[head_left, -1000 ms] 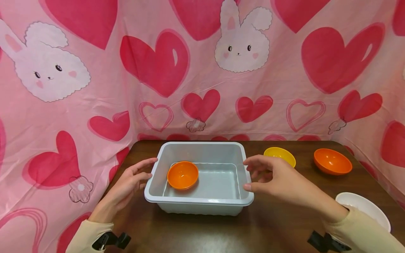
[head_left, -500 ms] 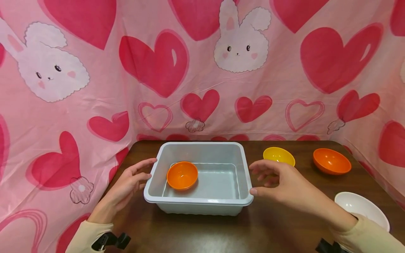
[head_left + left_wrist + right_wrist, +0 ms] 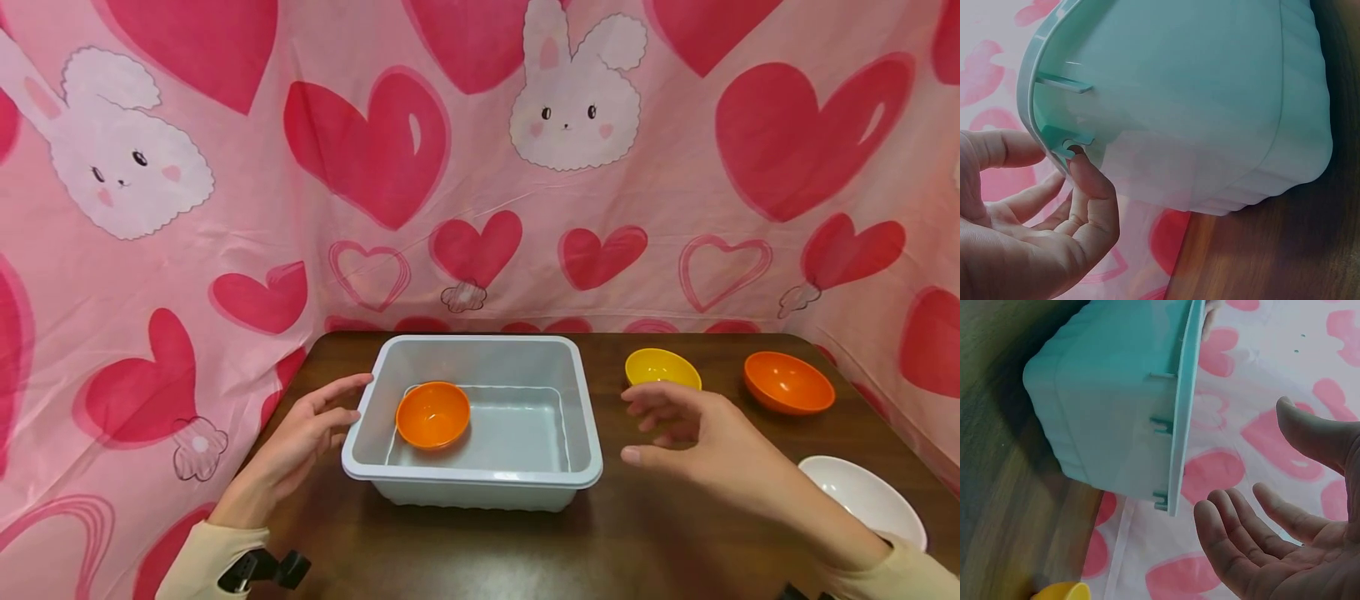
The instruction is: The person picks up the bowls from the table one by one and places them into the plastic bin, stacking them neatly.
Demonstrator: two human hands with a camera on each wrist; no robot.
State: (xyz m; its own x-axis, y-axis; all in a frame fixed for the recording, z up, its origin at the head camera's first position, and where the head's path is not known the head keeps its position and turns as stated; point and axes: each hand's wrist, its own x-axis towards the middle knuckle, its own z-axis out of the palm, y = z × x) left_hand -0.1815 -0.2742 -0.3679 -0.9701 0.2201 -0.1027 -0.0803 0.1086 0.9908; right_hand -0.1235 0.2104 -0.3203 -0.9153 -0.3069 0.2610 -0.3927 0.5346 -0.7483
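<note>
A pale grey plastic tub (image 3: 585, 417) stands on the dark wooden table (image 3: 525, 550), and a small orange bowl (image 3: 432, 414) lies inside it at the left. My left hand (image 3: 318, 425) sits against the tub's left rim with loose fingers; in the left wrist view its thumb tip touches the underside of the rim (image 3: 1054, 140). My right hand (image 3: 675, 433) hovers open a little to the right of the tub, holding nothing, just in front of a yellow bowl (image 3: 662, 367). The right wrist view shows the open palm (image 3: 1285, 550) apart from the tub (image 3: 1116, 412).
An orange bowl (image 3: 787, 382) sits at the far right of the table, and a white bowl (image 3: 862, 497) lies near the right front under my right forearm. A pink cloth with hearts and bunnies (image 3: 480, 167) closes in the back and both sides.
My right hand has drawn away from the tub's right rim and moved rightward, toward the yellow bowl. The left hand and the tub have stayed where they were.
</note>
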